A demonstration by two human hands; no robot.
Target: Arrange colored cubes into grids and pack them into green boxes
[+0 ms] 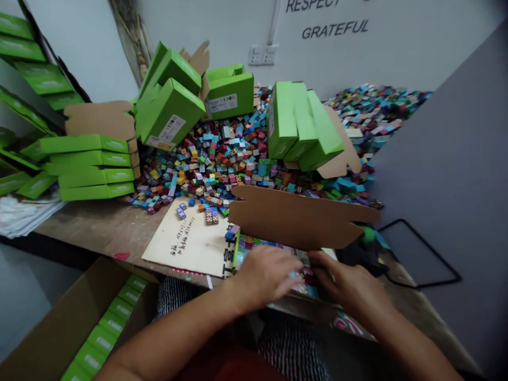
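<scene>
Cardboard box [235,253], one, open on the table [95,225] just in front of you, lid [297,216] raised, packed with patterned cubes [250,241]; your left hand [270,272], over them, fingers loosely curved, blurred, whether it grips a cube you cannot tell; your right hand [347,275], fingers bent at the box's right end, hold likewise unclear; loose cubes [222,153], heaped behind; green boxes [172,116], several, among the heap; paper sheet [190,246], handwritten, left of your box
</scene>
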